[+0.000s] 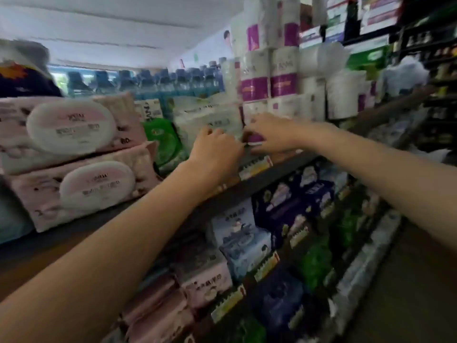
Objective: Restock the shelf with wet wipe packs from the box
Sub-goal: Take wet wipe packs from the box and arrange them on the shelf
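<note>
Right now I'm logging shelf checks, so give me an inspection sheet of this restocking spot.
Surface: top shelf, dark edge with price tags.
Job's things: pale wet wipe packs, stacked; two pink packs stacked at left.
Clutter: green pack between them; toilet rolls to the right.
Hands: left hand and right hand both at the pale stack's lower front; grip blurred.
Cables: nothing seen.
Surroundings: water bottles behind; lower shelves full.

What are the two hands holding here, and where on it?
Both hands hold the pale green-white wipe pack on the top shelf: left hand at its lower front edge, right hand at its lower right corner.
</note>
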Demonstrator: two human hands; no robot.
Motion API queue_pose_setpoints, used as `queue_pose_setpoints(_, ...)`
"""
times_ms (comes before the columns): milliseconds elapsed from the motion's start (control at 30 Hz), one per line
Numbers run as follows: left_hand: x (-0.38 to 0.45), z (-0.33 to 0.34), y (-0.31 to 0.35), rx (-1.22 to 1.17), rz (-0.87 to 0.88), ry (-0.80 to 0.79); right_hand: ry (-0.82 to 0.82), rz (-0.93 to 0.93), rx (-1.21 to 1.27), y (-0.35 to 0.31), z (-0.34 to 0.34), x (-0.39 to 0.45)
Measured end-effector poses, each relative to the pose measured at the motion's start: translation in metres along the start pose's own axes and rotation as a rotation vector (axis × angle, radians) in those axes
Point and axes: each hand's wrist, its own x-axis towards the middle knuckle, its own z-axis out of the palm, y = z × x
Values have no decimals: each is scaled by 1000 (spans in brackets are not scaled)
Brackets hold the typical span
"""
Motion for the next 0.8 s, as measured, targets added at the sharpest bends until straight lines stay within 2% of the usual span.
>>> queue_pose_setpoints(167,-24,6,117,-353,206,244,-214,368,60,36,31,-173)
queue_pose_setpoints(233,-35,-3,181,-476,344,257,-294,538,94,49,38,-263)
queue_pose_setpoints(333,-60,-25,278,-579,597,141,-450,815,144,47,48,-395)
queue_pose_setpoints(467,-110,-41,391,-591,876,57,-616,1104,264,25,75,-547)
queue_pose_setpoints(667,-207,-60,550,-544,1199,-99,-729,1364,507,-27,133,-746)
queue_pose_setpoints(800,-277,-63,642,-526,1332,-257,-788,1491,709,-66,188,-856)
